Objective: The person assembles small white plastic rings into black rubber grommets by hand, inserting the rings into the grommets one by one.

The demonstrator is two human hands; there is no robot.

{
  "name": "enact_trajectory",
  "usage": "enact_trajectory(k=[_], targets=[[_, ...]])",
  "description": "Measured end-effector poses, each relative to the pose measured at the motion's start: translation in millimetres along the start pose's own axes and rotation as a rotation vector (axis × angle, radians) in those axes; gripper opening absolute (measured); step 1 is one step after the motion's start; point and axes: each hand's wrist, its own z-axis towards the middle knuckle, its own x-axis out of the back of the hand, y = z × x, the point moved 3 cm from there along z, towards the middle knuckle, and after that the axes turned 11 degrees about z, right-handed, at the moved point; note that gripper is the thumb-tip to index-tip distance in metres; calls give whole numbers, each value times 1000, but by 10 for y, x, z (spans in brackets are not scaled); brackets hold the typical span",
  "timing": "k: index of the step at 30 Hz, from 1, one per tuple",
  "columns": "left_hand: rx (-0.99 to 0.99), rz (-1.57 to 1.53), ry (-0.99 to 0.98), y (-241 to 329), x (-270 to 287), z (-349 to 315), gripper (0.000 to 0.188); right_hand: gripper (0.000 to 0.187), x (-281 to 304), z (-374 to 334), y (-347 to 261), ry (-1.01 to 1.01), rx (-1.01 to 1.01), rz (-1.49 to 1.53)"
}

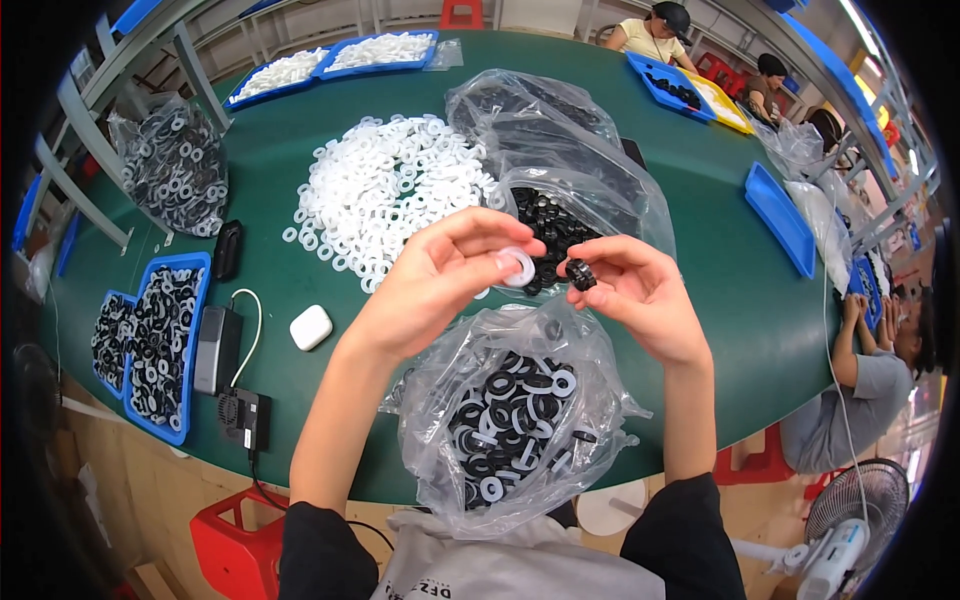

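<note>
Between the thumb and fingers of my left hand is a white plastic ring. My right hand pinches a small black ridged ring, a short way right of the white one; the two do not touch. Behind my hands a clear bag lies with its mouth toward me, and black rings fill it and spill at its opening. Left of it a loose pile of white rings spreads over the green table. Below my hands an open clear bag holds mixed black and white ring pieces.
On the left stand blue trays of mixed rings, a full bag, a power bank and a white case. Trays of white parts sit at the far edge. A blue tray lies right; co-workers sit around the table.
</note>
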Motion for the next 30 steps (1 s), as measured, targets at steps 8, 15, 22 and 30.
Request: enact_trajectory(k=[8,15,22,30], targets=[[16,62,23,-30,-138,-53,34,41,-214,-53,-133,20,458,-745],[159,-174,87,-211,-192,-84,16,38,-263,-42,-89,17,629,-943],[81,-195,129,-23,-343,-112,26,40,-255,-66,-83,149,732,-980],[78,-35,217,-145,-319,-111,25,42,-298,-94,-58,125,818,-1093]])
